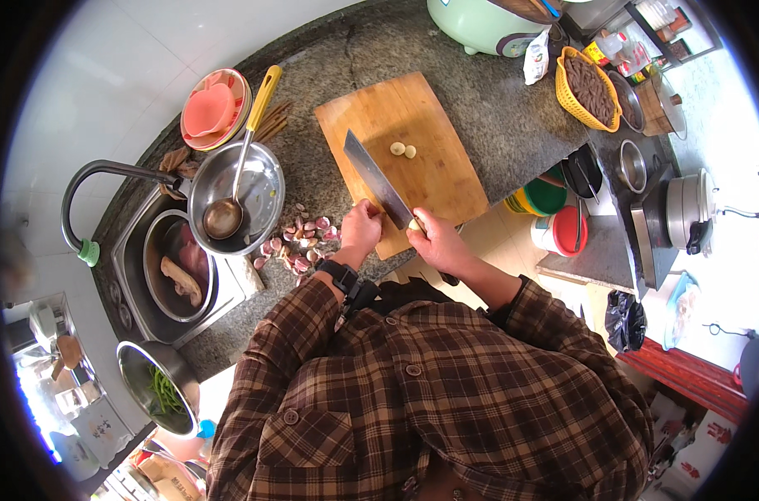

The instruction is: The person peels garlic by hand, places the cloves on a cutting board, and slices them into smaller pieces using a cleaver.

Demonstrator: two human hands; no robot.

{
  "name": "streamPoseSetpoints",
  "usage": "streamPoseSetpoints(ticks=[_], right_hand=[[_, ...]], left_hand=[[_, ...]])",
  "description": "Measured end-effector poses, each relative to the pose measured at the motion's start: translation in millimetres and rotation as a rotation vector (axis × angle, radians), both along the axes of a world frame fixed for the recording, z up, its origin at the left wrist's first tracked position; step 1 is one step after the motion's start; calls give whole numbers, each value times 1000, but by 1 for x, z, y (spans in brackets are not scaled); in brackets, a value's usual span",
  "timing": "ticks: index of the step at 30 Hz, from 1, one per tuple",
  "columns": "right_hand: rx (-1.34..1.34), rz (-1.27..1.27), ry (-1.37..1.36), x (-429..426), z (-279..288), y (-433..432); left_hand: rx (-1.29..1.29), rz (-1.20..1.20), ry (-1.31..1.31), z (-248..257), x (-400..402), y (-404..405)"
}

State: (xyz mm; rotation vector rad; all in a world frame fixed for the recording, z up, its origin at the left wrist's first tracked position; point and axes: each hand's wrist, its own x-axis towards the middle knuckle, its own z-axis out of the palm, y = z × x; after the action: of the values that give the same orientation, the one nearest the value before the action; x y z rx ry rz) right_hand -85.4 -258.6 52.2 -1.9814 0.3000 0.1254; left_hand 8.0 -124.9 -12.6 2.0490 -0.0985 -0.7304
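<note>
A wooden cutting board [439, 125] lies on the granite counter before me. My right hand [439, 241] grips a Chinese cleaver [376, 178]; a pale piece, seemingly a peeled garlic clove [416, 224], shows by its thumb. At the board's near left edge, my left hand [362, 227] has its fingers pinched together beside the blade; whether they hold anything is hidden. Two peeled garlic cloves [403, 149] lie on the board, right of the blade. Unpeeled garlic cloves and loose skins [301, 244] are heaped on the counter left of my left hand.
Left of the board, a steel basin [272, 206] holds a yellow-handled ladle [223, 219]. Beyond it are a sink [126, 250] with raw meat [180, 280] in a bowl and stacked plates [245, 113]. A yellow basket [564, 94] and a green appliance [480, 28] stand at the far right.
</note>
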Motion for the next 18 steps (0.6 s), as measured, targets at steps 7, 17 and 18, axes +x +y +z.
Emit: streamPoseSetpoints(ticks=[7, 17, 18], right_hand=[[25, -29, 3, -3, -3, 0], [23, -40, 13, -2, -2, 4], [21, -40, 16, -1, -1, 4]], left_hand=[[-33, -25, -29, 10, 2, -2], [-95, -4, 56, 8, 5, -1], [-103, 0, 60, 9, 4, -1]])
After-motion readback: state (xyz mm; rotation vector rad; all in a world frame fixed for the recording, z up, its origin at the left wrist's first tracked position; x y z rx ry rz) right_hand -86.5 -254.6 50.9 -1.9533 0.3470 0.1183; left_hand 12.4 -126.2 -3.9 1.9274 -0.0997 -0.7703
